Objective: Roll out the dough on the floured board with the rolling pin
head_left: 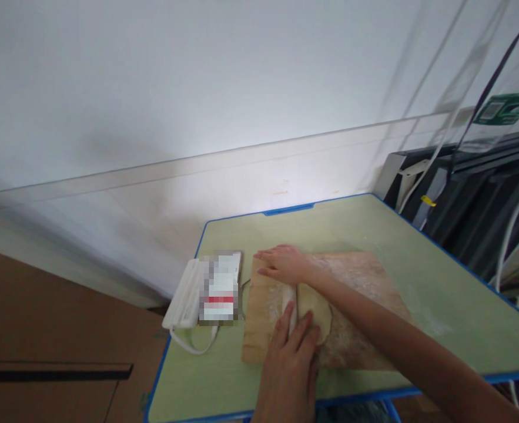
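Observation:
A pale rolling pin (pixel 290 295) lies lengthwise away from me, across the left edge of a round, flat sheet of dough (pixel 316 308). My left hand (pixel 289 346) rests over its near end, palm down, fingers spread, some fingertips touching the dough. Across the far end of the pin lies my right hand (pixel 282 264), flat, with fingers stretched out to the left. My right forearm passes above the dough and hides part of it. Underneath is a wooden board (pixel 259 329) dusted with flour.
The board lies on a light green table (pixel 237 235) with a blue edge. Left of the board are a phone (pixel 224 294), partly blurred out, and a white device (pixel 182 299) with a strap or cable. Dark flat panels (pixel 471 200) and hanging cords stand at the right.

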Action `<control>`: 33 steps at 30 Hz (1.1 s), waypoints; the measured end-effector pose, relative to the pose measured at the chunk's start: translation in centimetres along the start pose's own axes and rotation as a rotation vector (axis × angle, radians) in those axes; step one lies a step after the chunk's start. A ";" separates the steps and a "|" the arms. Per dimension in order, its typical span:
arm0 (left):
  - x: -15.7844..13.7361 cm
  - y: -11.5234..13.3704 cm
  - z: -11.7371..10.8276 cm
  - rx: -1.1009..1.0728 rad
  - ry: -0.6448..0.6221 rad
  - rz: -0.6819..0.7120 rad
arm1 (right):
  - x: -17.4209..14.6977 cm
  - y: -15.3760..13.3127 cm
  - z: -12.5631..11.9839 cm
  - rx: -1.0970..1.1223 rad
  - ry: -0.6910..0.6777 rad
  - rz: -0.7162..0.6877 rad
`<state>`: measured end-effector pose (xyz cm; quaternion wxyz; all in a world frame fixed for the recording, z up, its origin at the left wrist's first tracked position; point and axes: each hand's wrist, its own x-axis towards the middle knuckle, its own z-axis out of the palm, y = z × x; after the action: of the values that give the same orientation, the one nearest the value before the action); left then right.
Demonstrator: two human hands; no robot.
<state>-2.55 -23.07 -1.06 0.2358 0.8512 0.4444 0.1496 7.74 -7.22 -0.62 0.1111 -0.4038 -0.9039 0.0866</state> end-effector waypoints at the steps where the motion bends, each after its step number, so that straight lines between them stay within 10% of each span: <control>1: -0.1 -0.3 0.2 0.003 0.020 0.010 | 0.3 -0.3 0.1 -0.005 -0.002 -0.003; 20: -2.5 -1.0 2.4 -0.214 0.320 -0.261 | 1.4 -2.4 0.2 -0.140 -0.060 0.000; 33: -0.8 2.1 0.7 -0.086 -0.026 -0.074 | -3.2 0.7 -2.2 -0.150 -0.076 0.188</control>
<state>-1.26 -24.97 -0.62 0.2835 0.8252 0.4655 0.1486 10.89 -8.98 0.92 0.0377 -0.4906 -0.8695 0.0442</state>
